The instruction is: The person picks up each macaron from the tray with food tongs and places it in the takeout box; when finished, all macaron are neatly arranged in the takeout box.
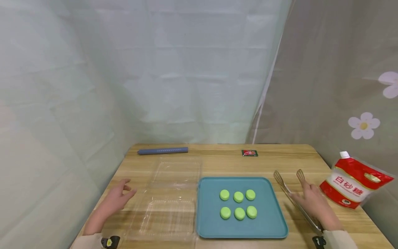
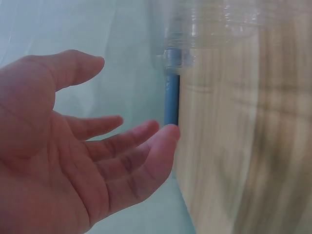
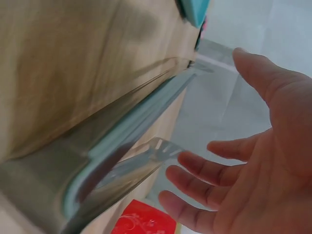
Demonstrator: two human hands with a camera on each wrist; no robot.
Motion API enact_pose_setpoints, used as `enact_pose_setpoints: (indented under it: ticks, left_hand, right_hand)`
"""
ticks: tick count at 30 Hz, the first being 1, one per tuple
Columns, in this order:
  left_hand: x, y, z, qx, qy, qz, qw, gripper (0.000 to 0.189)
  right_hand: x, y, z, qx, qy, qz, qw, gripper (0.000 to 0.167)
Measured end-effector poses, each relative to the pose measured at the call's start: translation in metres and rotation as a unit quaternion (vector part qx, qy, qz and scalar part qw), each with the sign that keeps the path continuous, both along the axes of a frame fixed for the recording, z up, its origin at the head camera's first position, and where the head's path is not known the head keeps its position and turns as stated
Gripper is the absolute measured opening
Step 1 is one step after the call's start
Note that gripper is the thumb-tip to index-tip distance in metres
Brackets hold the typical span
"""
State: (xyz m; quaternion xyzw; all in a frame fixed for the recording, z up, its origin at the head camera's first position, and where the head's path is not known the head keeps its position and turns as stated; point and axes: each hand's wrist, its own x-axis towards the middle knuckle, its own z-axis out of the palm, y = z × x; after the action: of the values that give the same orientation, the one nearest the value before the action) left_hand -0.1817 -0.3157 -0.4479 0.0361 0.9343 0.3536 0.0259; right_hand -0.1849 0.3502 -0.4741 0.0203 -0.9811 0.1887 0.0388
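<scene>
My left hand point(image 1: 116, 196) hovers over the table's left side, fingers loosely bent and holding nothing, beside a clear plastic box point(image 1: 168, 216) with its lid point(image 1: 177, 171) laid open behind. At the right, my right hand point(image 1: 314, 202) is above the metal tongs point(image 1: 300, 205); in the right wrist view the fingers are spread apart from the tongs point(image 3: 131, 131). Between the hands lies a blue-green tray point(image 1: 214, 228) carrying two rows of green macarons point(image 1: 238, 197). The left wrist view shows the left palm point(image 2: 58, 165) with nothing in it.
A red and white bag of sugar point(image 1: 351, 183) with a white cap stands at the far right. Along the back edge lie a blue stick-like roll point(image 1: 163, 150) and a small dark red and green packet point(image 1: 249, 153). Curtains hang behind the wooden table point(image 1: 217, 162).
</scene>
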Motion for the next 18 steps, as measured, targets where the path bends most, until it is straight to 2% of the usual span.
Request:
enact_pose_setpoints:
  ticks: [4, 8, 13, 18]
  left_hand:
    - [0.009, 0.001, -0.005, 0.032, -0.035, 0.003, 0.9989, 0.058]
    - [0.019, 0.002, -0.007, 0.071, -0.06, 0.013, 0.9956, 0.057]
    - [0.032, -0.001, -0.009, 0.095, -0.069, 0.02, 0.9929, 0.057]
    - [0.04, -0.001, -0.012, 0.12, -0.072, 0.006, 0.9901, 0.052]
  right_hand:
    - [0.004, 0.006, -0.003, 0.001, -0.028, -0.003, 0.9996, 0.092]
    - [0.007, 0.009, -0.004, 0.0, -0.036, -0.004, 0.9994, 0.092]
    - [0.01, 0.011, -0.005, -0.009, -0.045, -0.002, 0.9989, 0.088]
    - [0.013, 0.012, -0.006, -0.004, -0.059, -0.004, 0.9983, 0.075]
